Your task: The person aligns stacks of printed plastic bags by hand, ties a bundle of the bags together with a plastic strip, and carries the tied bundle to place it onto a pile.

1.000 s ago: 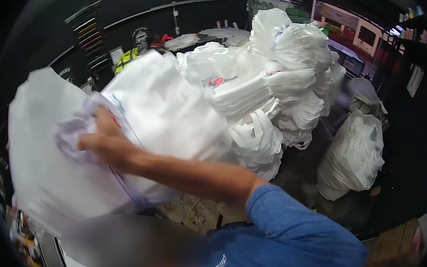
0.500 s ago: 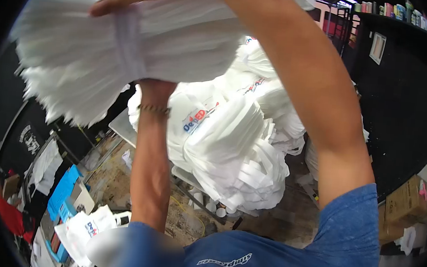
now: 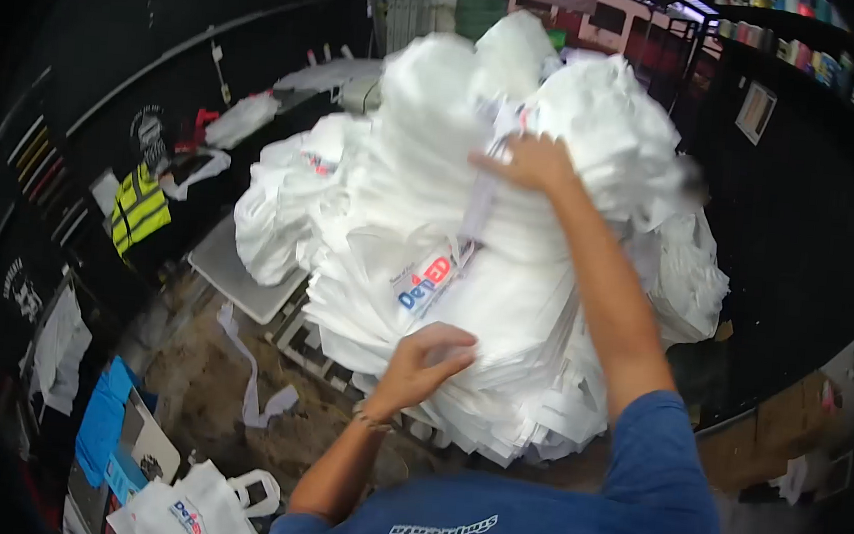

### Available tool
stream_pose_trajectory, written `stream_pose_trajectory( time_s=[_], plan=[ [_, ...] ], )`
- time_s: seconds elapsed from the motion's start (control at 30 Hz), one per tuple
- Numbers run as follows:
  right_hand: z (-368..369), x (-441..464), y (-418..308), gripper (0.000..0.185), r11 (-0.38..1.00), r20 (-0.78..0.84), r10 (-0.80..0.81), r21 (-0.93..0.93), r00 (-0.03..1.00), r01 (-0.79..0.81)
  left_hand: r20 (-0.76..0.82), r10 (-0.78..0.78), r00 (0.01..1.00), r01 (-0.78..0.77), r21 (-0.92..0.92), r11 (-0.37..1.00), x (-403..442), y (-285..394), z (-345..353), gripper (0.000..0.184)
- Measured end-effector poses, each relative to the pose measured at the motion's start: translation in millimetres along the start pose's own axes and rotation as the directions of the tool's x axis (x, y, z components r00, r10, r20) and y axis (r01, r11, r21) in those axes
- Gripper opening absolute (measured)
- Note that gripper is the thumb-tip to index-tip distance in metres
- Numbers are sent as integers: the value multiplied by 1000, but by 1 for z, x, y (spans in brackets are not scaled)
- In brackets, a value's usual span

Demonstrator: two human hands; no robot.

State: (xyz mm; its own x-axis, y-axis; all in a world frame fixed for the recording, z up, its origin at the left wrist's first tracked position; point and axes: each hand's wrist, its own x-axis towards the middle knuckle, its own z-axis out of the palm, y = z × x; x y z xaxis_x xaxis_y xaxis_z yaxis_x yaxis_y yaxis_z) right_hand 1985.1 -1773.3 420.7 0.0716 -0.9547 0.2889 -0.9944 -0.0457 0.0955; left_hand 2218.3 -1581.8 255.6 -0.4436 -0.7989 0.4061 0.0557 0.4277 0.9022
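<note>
A large heap of white fabric tote bags (image 3: 600, 110) fills the middle of the view. On top lies a bundle of bags (image 3: 424, 181), wrapped by a pale band (image 3: 479, 206). My right hand (image 3: 535, 163) rests on this bundle at the band, thumb stretched out and fingers spread over the fabric. My left hand (image 3: 429, 363) hovers in front of the stack, thumb and fingers apart, with nothing in it. Close above it, a bag printed "DepED" (image 3: 431, 282) lies flat on the stack's face.
A grey tabletop (image 3: 246, 273) juts out left of the heap. A loose white strip (image 3: 253, 379) lies on the floor. Another printed bag (image 3: 189, 509) sits at lower left beside a blue item (image 3: 104, 422). A yellow vest (image 3: 141, 209) hangs at left; cardboard boxes (image 3: 770, 435) stand at right.
The banded bundle, held up high in both hands before, now lies on the heap. My left hand has come off it and dropped lower; my right hand still touches it.
</note>
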Motion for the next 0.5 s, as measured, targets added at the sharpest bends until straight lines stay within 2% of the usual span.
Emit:
stream_pose_trajectory(
  time_s=[0.03,0.07,0.1,0.17,0.23,0.3,0.37,0.43,0.47,0.5],
  plan=[
    [-15,5,-1,107,999,59,-14,45,998,11,13,-17,1000,18,-45,999,-17,4,-17,20],
    [-26,7,-4,106,999,152,-23,25,988,20,58,-88,994,98,-201,975,-36,-7,-35,23],
    [-23,6,-8,104,999,154,-46,20,987,44,151,-300,942,334,-330,883,-57,1,-54,31],
    [-15,2,-10,102,997,148,-83,8,986,83,432,-318,844,490,-380,784,-98,-41,-91,38],
    [-2,0,-12,96,992,21,-108,-70,994,109,595,-435,676,675,-264,689,-139,-78,-109,46],
    [-13,0,-18,91,993,26,-92,-77,995,93,649,-618,444,857,-107,504,-178,-120,-108,49],
    [-30,-10,-17,87,996,34,-31,-87,999,34,665,-690,285,944,-69,323,-243,-205,-95,52],
    [-42,-21,-23,77,987,71,-31,-157,997,42,767,-499,402,916,-332,226,-311,-260,-103,43],
    [-42,-27,-22,77,987,69,10,-161,998,1,774,-482,411,911,-366,188,-332,-276,-99,43],
    [-41,-35,-19,72,979,-25,-45,-198,999,39,755,-567,329,944,-275,182,-340,-289,-94,43]
  ],
)
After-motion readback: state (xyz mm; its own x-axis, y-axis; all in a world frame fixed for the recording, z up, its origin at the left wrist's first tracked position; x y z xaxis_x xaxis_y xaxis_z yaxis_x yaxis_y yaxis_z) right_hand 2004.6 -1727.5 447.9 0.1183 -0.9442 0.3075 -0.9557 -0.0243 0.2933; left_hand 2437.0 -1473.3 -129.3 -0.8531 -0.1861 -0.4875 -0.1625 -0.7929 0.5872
